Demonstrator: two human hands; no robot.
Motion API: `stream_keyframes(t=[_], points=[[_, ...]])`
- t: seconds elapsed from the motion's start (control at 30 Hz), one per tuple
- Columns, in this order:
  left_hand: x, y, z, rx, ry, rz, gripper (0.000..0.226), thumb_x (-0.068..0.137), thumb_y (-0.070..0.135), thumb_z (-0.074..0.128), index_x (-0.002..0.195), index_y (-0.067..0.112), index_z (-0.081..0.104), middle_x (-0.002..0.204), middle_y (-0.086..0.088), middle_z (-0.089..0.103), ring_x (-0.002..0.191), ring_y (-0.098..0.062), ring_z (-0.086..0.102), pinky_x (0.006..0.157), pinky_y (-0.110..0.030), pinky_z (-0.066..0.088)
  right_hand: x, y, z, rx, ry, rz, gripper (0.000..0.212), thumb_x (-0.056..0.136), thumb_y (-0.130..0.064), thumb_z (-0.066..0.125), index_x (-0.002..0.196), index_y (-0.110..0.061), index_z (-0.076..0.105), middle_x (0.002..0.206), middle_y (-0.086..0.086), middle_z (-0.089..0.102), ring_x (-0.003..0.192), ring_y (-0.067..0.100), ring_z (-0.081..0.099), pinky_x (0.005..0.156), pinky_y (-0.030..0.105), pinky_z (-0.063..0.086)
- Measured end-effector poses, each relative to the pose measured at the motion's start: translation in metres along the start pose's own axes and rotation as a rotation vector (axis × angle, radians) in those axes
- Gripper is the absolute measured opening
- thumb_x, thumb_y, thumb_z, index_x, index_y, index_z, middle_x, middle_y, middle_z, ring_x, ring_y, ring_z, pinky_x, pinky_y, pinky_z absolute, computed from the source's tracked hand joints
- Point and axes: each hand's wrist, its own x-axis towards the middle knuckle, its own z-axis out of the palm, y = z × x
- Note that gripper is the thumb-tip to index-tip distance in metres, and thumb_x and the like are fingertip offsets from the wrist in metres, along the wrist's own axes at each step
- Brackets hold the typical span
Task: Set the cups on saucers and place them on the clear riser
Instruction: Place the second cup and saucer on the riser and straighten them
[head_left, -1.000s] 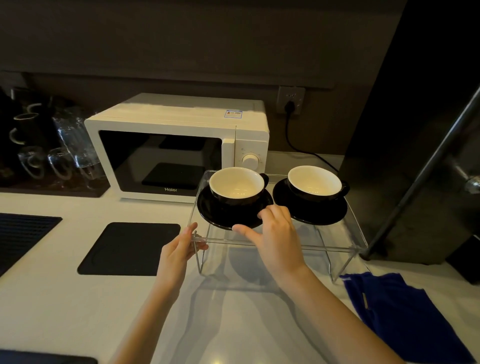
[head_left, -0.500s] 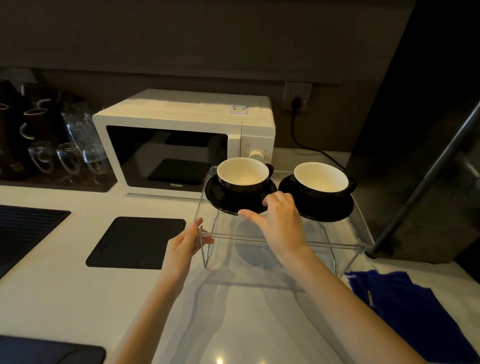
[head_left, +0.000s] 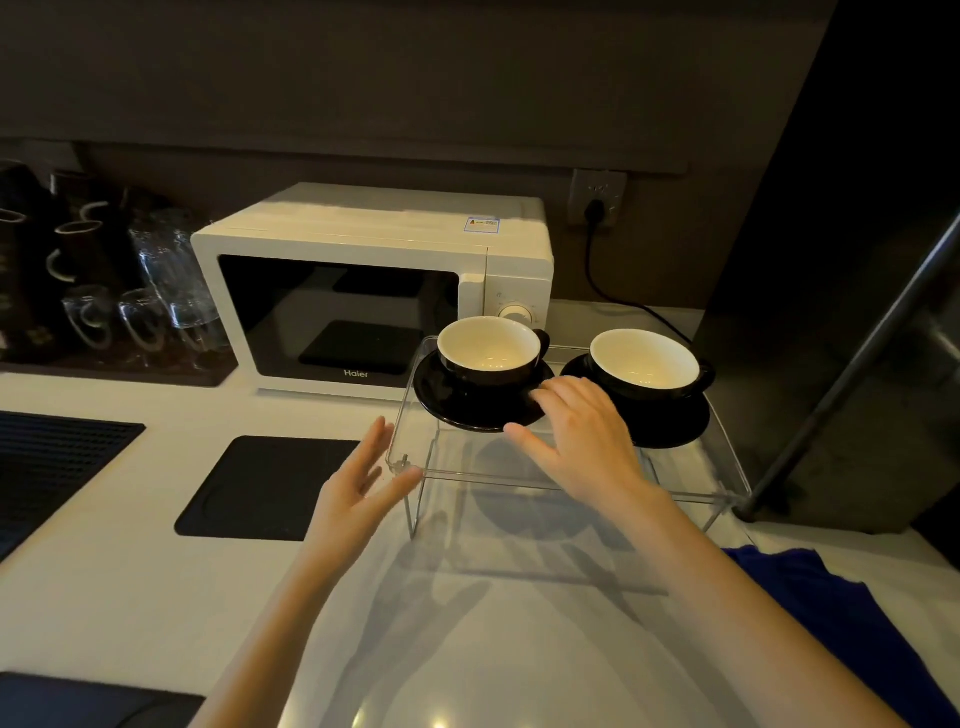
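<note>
Two black cups with cream insides stand on black saucers on top of the clear riser (head_left: 691, 493). The left cup (head_left: 488, 347) sits on the left saucer (head_left: 447, 400), the right cup (head_left: 644, 366) on the right saucer (head_left: 675, 434). My right hand (head_left: 582, 441) hovers over the riser's top with fingers spread, its fingertips at the near edge of the left saucer, holding nothing. My left hand (head_left: 358, 491) is open just left of the riser's front left corner, with its thumb near that corner.
A white microwave (head_left: 374, 291) stands right behind the riser. A black mat (head_left: 265, 488) lies on the white counter to the left, glasses and dark mugs (head_left: 104, 291) stand at the far left, a blue cloth (head_left: 841, 618) lies at the right, and a dark slanted pole (head_left: 852, 364) rises beside the riser.
My left hand has let go of the riser's front left corner and opened. My right hand has released the left saucer's rim and spread its fingers. The view has shifted slightly.
</note>
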Motion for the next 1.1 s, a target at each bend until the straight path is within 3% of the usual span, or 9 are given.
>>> stream_keyframes(t=[0.1,0.17,0.3,0.47,0.6,0.77,1.1], points=[[-0.001,-0.001,0.002,0.168,0.036,0.064,0.081,0.065,0.047,0.062,0.137,0.035,0.028,0.136,0.017,0.035,0.125,-0.002,0.030,0.103,-0.032,0.029,0.001,0.009,-0.002,0.048,-0.100,-0.021,0.049,0.089,-0.047,0.048,0.126,-0.015,0.050,0.135,0.004,0.053,0.128,0.020,0.041,0.109,0.036,0.025],[0.000,-0.002,0.006,0.193,0.069,0.081,0.079,0.066,0.047,0.060,0.136,0.036,0.025,0.137,0.015,0.036,0.126,-0.004,0.030,0.103,-0.033,0.029,0.001,0.009,-0.001,0.100,-0.131,-0.014,0.046,0.090,-0.044,0.048,0.127,-0.017,0.050,0.136,0.003,0.052,0.129,0.018,0.041,0.109,0.034,0.024],[-0.001,-0.001,0.015,0.139,0.083,0.099,0.075,0.066,0.046,0.060,0.127,0.051,0.017,0.134,0.020,0.036,0.127,-0.006,0.032,0.105,-0.034,0.026,0.001,0.007,0.004,0.126,-0.091,0.046,0.044,0.087,-0.044,0.053,0.121,-0.016,0.056,0.125,0.003,0.060,0.119,0.017,0.049,0.092,0.026,0.037],[-0.001,-0.001,0.017,0.102,0.133,0.094,0.071,0.064,0.045,0.063,0.126,0.047,0.027,0.133,0.013,0.043,0.129,-0.014,0.039,0.108,-0.041,0.030,-0.001,-0.007,0.015,0.114,0.035,0.094,0.045,0.083,-0.047,0.058,0.105,-0.009,0.066,0.103,0.006,0.067,0.102,0.018,0.053,0.074,0.023,0.039],[-0.001,0.000,0.018,0.113,0.128,0.096,0.071,0.064,0.045,0.062,0.126,0.046,0.026,0.134,0.012,0.043,0.129,-0.014,0.039,0.105,-0.036,0.030,-0.004,-0.027,0.023,0.084,0.145,0.133,0.043,0.081,-0.047,0.061,0.090,-0.006,0.069,0.088,0.007,0.067,0.093,0.020,0.053,0.073,0.028,0.046],[-0.001,0.002,0.016,0.110,0.120,0.090,0.072,0.062,0.046,0.063,0.125,0.045,0.027,0.139,0.005,0.045,0.129,-0.014,0.039,0.101,-0.031,0.030,-0.005,-0.017,0.014,0.155,0.121,0.096,0.039,0.082,-0.040,0.064,0.102,-0.006,0.065,0.102,0.008,0.067,0.102,0.021,0.055,0.081,0.027,0.045],[-0.002,0.002,0.018,0.108,0.133,0.070,0.080,0.063,0.045,0.063,0.134,0.035,0.029,0.140,0.002,0.045,0.130,-0.016,0.039,0.101,-0.031,0.031,-0.008,-0.030,0.017,0.158,0.199,0.160,0.036,0.077,-0.037,0.070,0.085,-0.002,0.067,0.086,0.011,0.066,0.089,0.023,0.054,0.067,0.028,0.048]])
